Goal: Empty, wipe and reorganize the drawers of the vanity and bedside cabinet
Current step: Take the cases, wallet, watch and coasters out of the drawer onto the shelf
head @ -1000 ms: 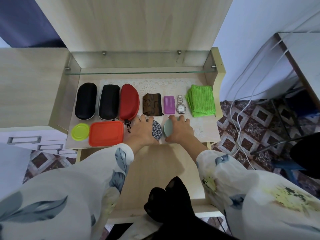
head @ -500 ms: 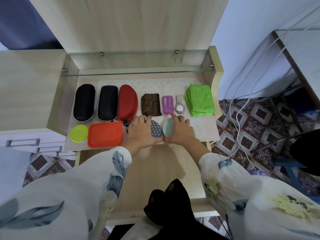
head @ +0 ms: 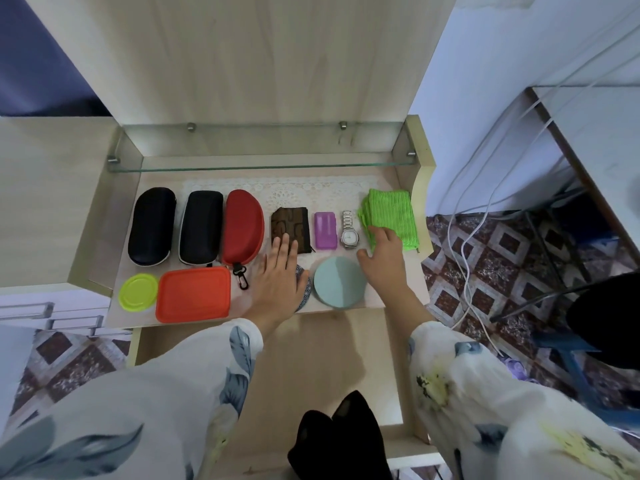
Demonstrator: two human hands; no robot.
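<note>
An open wooden drawer (head: pixel 349 368) sticks out below the vanity top (head: pixel 381 296). On the top lie two black glasses cases (head: pixel 151 226), a red case (head: pixel 242 226), a brown pouch (head: pixel 290 225), a purple case (head: pixel 325 231), a watch (head: pixel 349 230) and a folded green cloth (head: pixel 393 216). My left hand (head: pixel 278 277) lies flat, fingers straight, over a dark patterned disc (head: pixel 302 289), its fingertips on the pouch. My right hand (head: pixel 384 258) reaches, fingers relaxed, onto the cloth's near corner. A pale teal disc (head: pixel 340 283) lies flat between my hands.
A yellow-green round lid (head: pixel 138 292) and an orange rectangular lid (head: pixel 193 294) sit at the front left. A glass shelf (head: pixel 259 166) crosses the back. White cables (head: pixel 460 244) hang at the right over the patterned floor. A black cloth (head: pixel 339 441) lies near the drawer's front.
My right hand let go of the teal disc, which now lies flat, and moved right to the green cloth. My left hand flattened and slid forward toward the brown pouch.
</note>
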